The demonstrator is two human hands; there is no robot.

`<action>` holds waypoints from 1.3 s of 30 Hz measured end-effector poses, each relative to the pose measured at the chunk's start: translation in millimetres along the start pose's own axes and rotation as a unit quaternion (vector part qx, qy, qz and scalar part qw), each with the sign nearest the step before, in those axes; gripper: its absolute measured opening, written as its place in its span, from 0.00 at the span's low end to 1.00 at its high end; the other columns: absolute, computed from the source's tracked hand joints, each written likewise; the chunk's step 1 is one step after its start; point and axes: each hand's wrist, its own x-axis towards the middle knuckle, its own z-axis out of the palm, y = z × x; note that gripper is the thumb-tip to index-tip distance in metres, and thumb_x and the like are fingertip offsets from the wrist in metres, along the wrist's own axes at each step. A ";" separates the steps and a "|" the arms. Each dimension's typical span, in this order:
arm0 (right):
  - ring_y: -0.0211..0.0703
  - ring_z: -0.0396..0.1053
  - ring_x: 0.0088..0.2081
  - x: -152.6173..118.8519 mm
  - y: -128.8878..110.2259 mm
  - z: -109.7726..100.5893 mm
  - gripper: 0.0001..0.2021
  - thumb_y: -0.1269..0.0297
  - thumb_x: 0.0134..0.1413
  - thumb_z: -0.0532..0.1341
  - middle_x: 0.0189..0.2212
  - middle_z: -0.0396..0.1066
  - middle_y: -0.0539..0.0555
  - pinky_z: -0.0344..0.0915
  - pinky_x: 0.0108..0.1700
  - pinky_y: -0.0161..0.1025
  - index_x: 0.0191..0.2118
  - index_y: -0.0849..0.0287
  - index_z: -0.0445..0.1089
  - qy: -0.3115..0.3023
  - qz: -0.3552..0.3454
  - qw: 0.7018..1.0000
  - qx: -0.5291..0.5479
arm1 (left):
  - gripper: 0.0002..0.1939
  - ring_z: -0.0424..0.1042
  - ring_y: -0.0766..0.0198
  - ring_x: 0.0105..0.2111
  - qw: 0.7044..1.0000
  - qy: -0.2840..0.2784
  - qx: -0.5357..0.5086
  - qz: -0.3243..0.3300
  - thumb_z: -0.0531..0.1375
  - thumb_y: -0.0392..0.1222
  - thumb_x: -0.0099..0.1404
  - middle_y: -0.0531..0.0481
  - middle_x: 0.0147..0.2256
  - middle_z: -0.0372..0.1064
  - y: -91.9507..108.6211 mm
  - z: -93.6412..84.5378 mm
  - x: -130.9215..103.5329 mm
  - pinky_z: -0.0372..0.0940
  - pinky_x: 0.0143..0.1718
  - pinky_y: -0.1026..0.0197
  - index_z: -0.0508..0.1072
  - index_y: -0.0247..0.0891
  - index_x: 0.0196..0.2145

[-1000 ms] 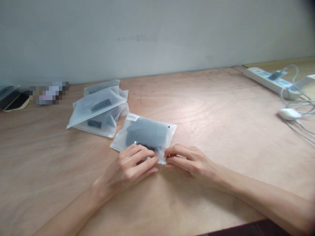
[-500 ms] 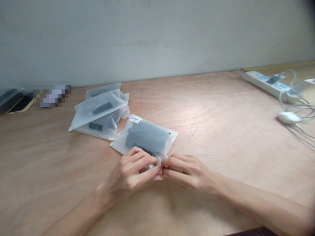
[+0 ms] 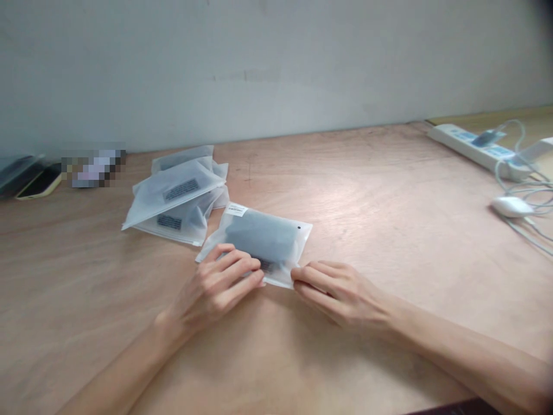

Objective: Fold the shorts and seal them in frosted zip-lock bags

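A frosted zip bag (image 3: 263, 233) lies in front of me on the wooden table, with a dark flat item inside that I cannot make out. A white label is at its far left corner and a small black dot at its far right corner. My left hand (image 3: 227, 282) is closed on the bag's near edge, covering part of the printed text. At the near right corner, my right hand (image 3: 330, 291) pinches the same edge between thumb and fingers. The strip of edge between the two hands lies straight.
Several similar frosted bags (image 3: 177, 190) overlap in a pile at the back left. A phone (image 3: 41, 181) and a blurred-out item (image 3: 97, 168) lie farther left. On the right are a power strip (image 3: 479, 151), a white adapter (image 3: 512, 206) and loose cables.
My hands have moved apart, the left one sliding left along the bag's near edge. The bunched near right corner is now flattened out.
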 end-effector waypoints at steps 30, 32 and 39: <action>0.45 0.68 0.35 -3.9 5.0 -3.4 0.12 0.78 0.68 0.52 0.45 0.77 0.61 0.64 0.38 0.42 0.38 0.62 0.71 0.039 0.126 0.968 -0.214 | 0.06 0.74 0.60 0.37 0.994 -0.008 0.074 -0.079 0.63 0.32 0.70 0.49 0.36 0.76 -12.2 0.9 -3.0 0.65 0.45 0.54 0.73 0.37 0.33; 0.43 0.66 0.33 -6.3 7.0 -4.5 0.12 0.79 0.67 0.52 0.43 0.77 0.59 0.63 0.36 0.40 0.39 0.61 0.71 0.044 0.146 0.962 -0.226 | 0.07 0.73 0.60 0.37 0.993 -0.021 0.078 -0.080 0.63 0.32 0.70 0.49 0.36 0.75 -18.9 -0.9 -7.6 0.65 0.44 0.55 0.73 0.37 0.33; 0.43 0.64 0.31 -11.7 12.1 -8.5 0.10 0.78 0.67 0.53 0.41 0.76 0.56 0.62 0.36 0.39 0.38 0.60 0.68 0.041 0.195 0.951 -0.237 | 0.06 0.73 0.59 0.38 0.989 -0.046 0.109 -0.084 0.62 0.32 0.69 0.48 0.37 0.74 -30.5 -7.9 -14.9 0.66 0.44 0.55 0.71 0.38 0.32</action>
